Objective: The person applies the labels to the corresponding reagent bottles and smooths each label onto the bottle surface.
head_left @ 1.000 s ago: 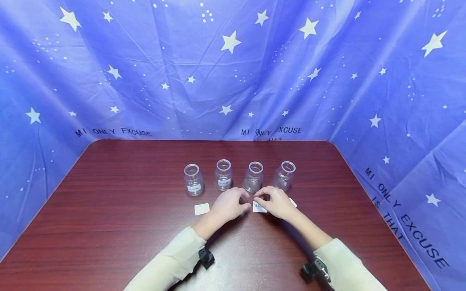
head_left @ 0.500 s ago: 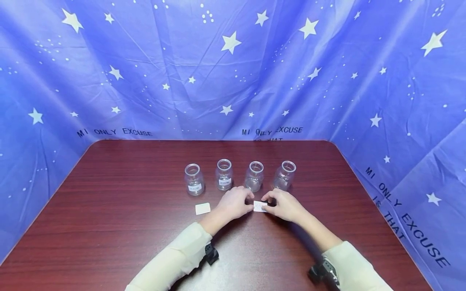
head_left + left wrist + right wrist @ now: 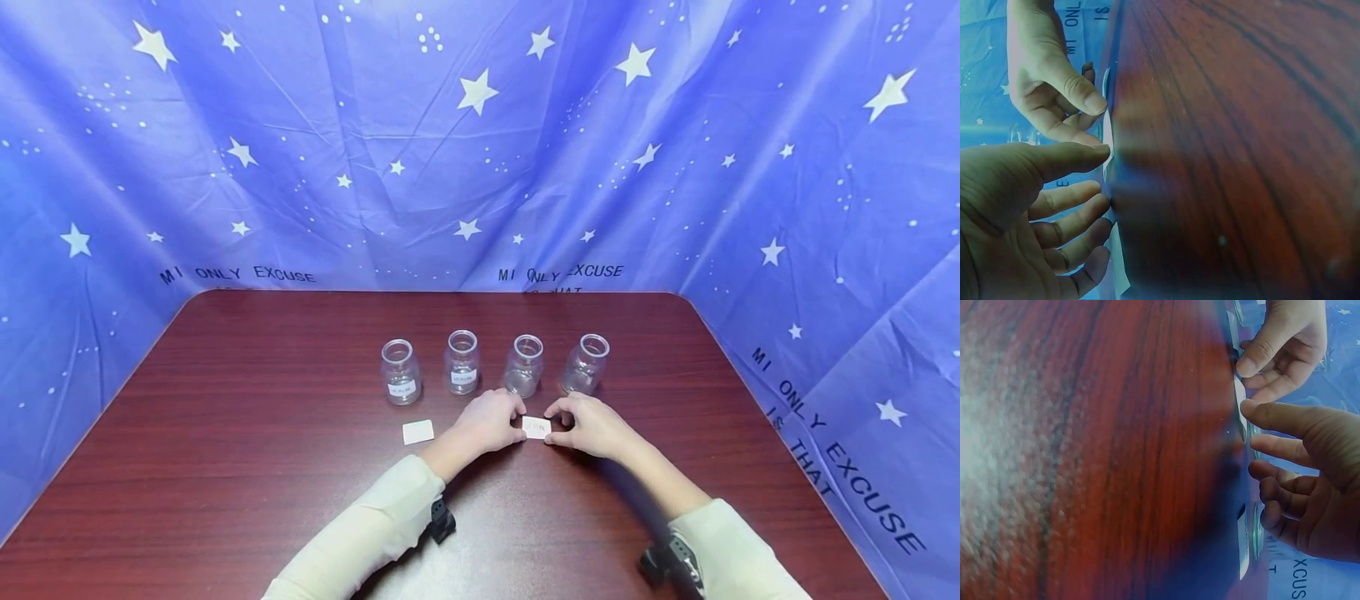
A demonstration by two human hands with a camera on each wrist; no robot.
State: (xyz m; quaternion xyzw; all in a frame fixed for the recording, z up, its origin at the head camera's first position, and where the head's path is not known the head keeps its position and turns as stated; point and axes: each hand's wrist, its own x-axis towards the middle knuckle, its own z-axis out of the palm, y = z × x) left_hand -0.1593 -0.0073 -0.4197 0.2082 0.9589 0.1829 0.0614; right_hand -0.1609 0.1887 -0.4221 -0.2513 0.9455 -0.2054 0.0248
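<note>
A small white paper label (image 3: 536, 428) with faint writing lies on the table between my two hands. My left hand (image 3: 487, 419) is at its left edge, thumb tip at the near corner and index finger at the far one. Mirroring it, my right hand (image 3: 595, 425) is at the right edge. In the left wrist view the left thumb touches the label (image 3: 1108, 128), while the other fingers are spread apart. The right thumb (image 3: 1272, 415) touches the label in the right wrist view, its other fingers loosely bent.
Beyond the hands stand glass jars: two bearing labels (image 3: 400, 373) (image 3: 462, 363) and two plain ones (image 3: 522, 367) (image 3: 586, 365). A blank white label (image 3: 417, 432) lies left of my left hand. Another label (image 3: 1244, 550) lies beyond my right hand. Star-printed blue cloth (image 3: 480, 167) surrounds the table.
The right hand has moved right, from over the label to its right edge, baring the label. The left hand has shifted slightly right, up to the left edge.
</note>
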